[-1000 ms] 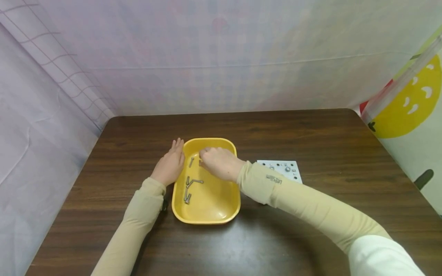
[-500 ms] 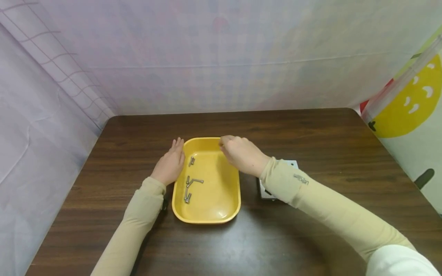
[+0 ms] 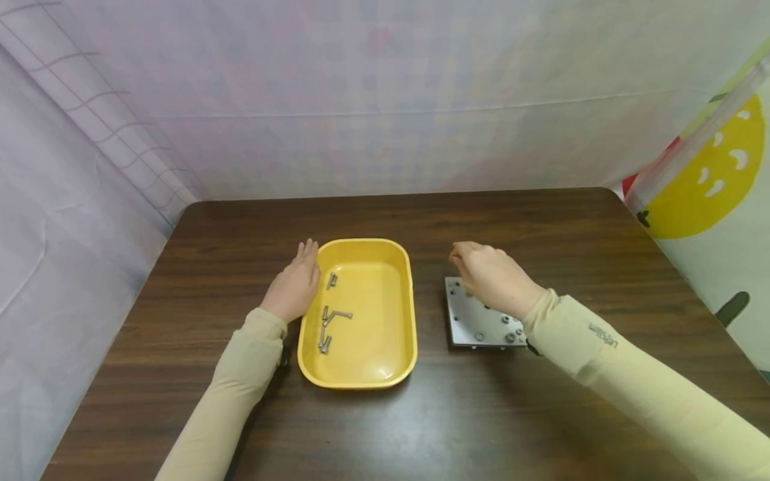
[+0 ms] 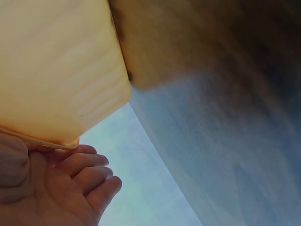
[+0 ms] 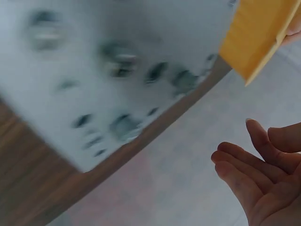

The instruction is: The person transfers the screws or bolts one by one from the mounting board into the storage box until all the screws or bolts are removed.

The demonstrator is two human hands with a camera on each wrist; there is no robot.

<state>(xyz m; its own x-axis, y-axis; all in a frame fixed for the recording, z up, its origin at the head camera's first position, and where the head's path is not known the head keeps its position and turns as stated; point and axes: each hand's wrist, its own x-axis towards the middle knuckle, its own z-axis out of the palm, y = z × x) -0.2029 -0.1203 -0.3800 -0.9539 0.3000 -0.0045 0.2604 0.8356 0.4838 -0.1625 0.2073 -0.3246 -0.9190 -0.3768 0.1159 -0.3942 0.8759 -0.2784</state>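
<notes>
My left hand (image 3: pixel 293 284) rests against the left rim of a yellow tray (image 3: pixel 361 383), its fingers straight; the left wrist view shows those fingers (image 4: pixel 89 174) beside the tray's edge. Several metal bolts (image 3: pixel 333 280) lie inside along the tray's left half. To the right, my right hand (image 3: pixel 496 277) hovers over a silver metal plate (image 3: pixel 466 327) that has holes and several bolt heads (image 3: pixel 479 336). In the right wrist view that hand (image 5: pixel 268 169) has loosely bent fingers, thumb near the index finger, and nothing visible between them.
A dark wooden table (image 3: pixel 385 434) carries the tray and the plate, with a gap between the two. Behind it hangs a pale patterned cloth (image 3: pixel 385 100). A yellow printed shape (image 3: pixel 710 174) is on the cloth at the right.
My right hand has left the tray and moved right to above the plate. A bolt that was at its fingers now lies beside another bolt in the tray. My left hand stays put.
</notes>
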